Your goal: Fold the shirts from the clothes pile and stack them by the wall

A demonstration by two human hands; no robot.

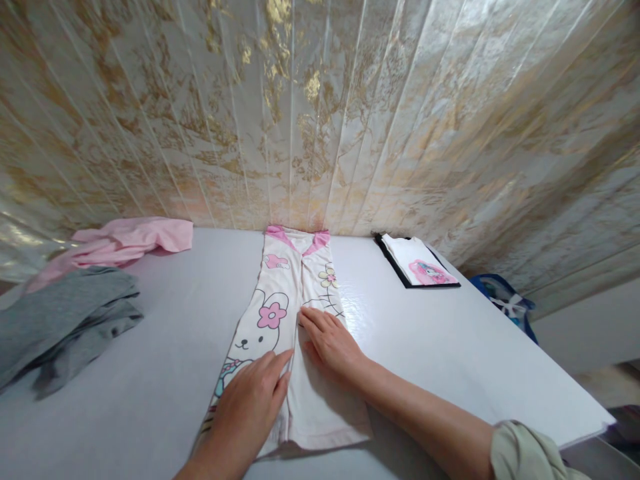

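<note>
A long white garment (pixel 273 337) with pink patches at the neck end and cartoon prints lies flat before me, its neck end by the wall. Both sides are folded inward, and their edges meet along a line down the middle; whether it is a dress or a long top I cannot tell. On the lower left panel rests my left hand (pixel 255 393), its index finger and thumb apart near the centre line. My right hand (pixel 330 340) lies flat across the right panel, fingers stretched out, fingertips at the centre line. Neither hand holds anything.
At the left lie a crumpled pink cloth (pixel 135 237) and a grey garment (pixel 70 320). Folded clothes with a white printed top (pixel 407 250) over black cloth sit at the back right. A blue bag (pixel 505 300) stands beyond the right edge of the white table (pixel 450 353). Patterned sheeting (pixel 320 113) rises behind.
</note>
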